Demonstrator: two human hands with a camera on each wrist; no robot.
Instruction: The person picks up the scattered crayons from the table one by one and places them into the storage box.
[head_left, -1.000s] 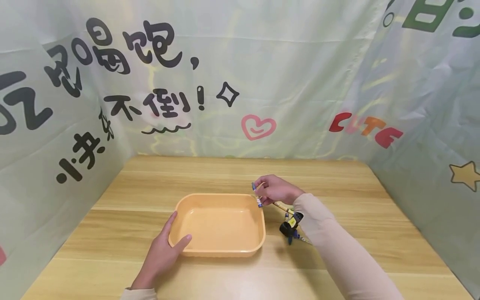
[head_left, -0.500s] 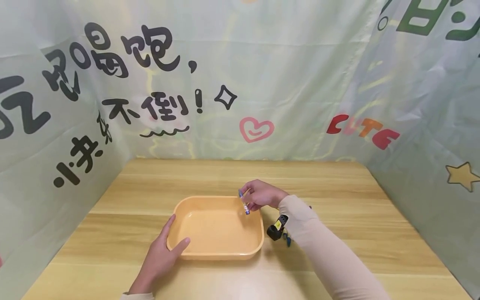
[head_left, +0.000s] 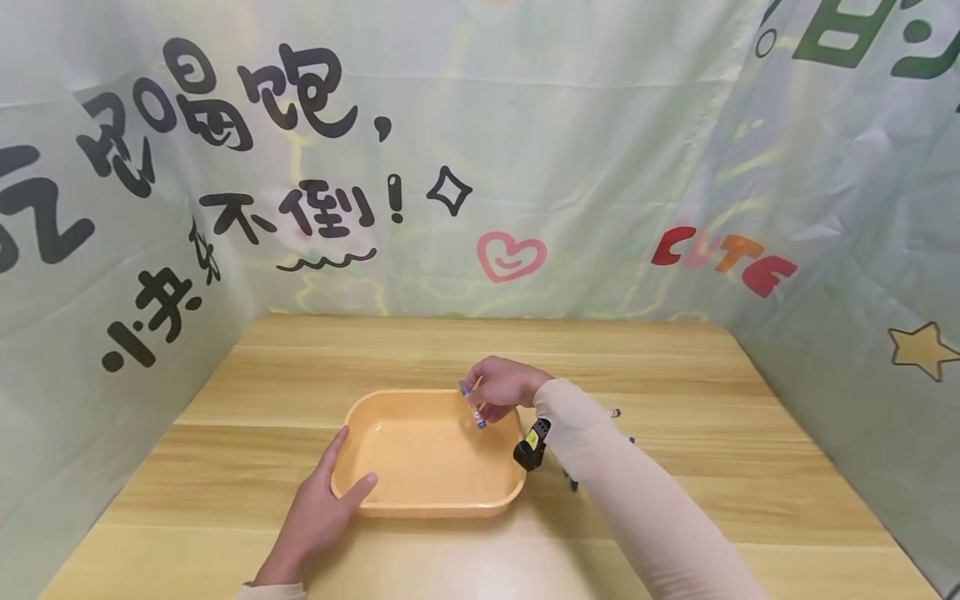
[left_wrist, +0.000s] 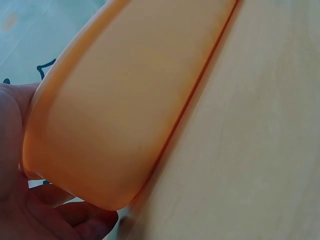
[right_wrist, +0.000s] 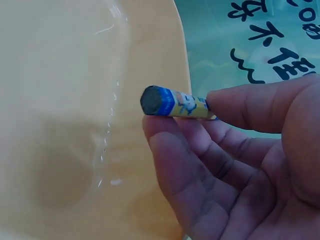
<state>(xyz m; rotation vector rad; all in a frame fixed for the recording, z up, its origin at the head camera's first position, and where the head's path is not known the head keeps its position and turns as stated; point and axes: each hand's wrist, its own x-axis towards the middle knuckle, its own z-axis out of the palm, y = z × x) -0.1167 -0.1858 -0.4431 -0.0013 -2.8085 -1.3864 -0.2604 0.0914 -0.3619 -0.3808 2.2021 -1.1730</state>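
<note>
A shallow peach-orange plastic tray (head_left: 420,467) stands on the wooden table. My left hand (head_left: 318,500) grips its left side, thumb over the rim and fingers along the outer wall; the left wrist view shows these fingers (left_wrist: 90,215) under the tray's corner. Over the tray's far right corner, my right hand (head_left: 504,386) pinches a crayon (head_left: 474,406) in a printed paper wrapper. Close up in the right wrist view, the crayon (right_wrist: 175,102) has blue bands and a dark end, held between thumb and fingers above the tray's inside.
Right of the tray lie several more crayons, mostly hidden by my right forearm; one crayon end (head_left: 615,412) and a dark tip (head_left: 572,482) show. A black wrist camera (head_left: 532,446) hangs at my right wrist. A printed cloth (head_left: 600,167) surrounds the table (head_left: 675,517).
My right hand has carried the crayon leftward from beside the tray's far right corner to over its inside. The left hand keeps its grip on the tray.
</note>
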